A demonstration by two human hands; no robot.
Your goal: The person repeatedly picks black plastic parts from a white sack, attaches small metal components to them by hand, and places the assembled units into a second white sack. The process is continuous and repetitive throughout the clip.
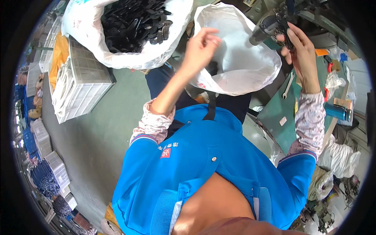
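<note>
My left hand hovers over the near-left rim of an open white bag, its fingers loosely bent and apart with nothing visible in them. A few dark pieces show low in that bag. My right hand is up at a dark metal machine at the far right, its fingers bent around a slim black part. Whether this part is loose or belongs to the machine I cannot tell. At the far left, another white bag holds a heap of flat black pieces with rounded ends.
A white slatted crate with white cloth stands on the left floor. Right of my legs is a green bench bearing a wrench and a blue cylinder. Several plastic bags lie beyond. More crates line the far left.
</note>
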